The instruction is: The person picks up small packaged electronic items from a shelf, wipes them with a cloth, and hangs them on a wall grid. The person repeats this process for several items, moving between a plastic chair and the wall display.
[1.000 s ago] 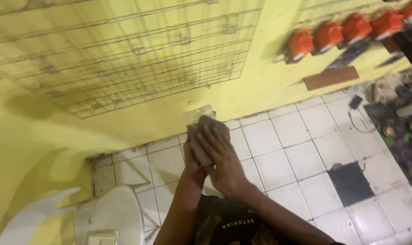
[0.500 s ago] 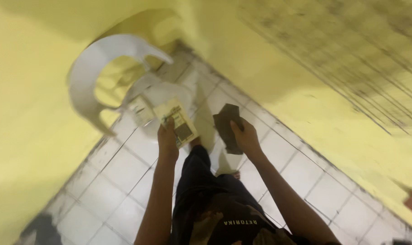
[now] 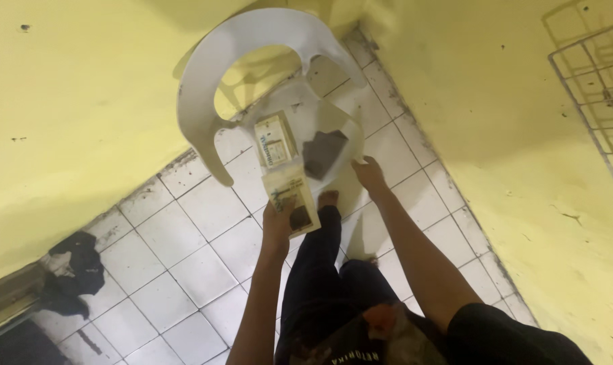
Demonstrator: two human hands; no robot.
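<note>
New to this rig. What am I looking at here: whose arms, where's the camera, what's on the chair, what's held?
There is no machine: a person works with two bare hands, and the single camera sits on that person's head, looking straight down. So both arms reaching up from the bottom edge are the wearer's own. The left hand holds a small pale printed cardboard box by its lower end. The right hand is open and empty, at the edge of the white plastic armchair. On the chair's seat lie a second pale printed cardboard box and a dark folded cloth. The floor is white tile, the walls yellow.
</note>
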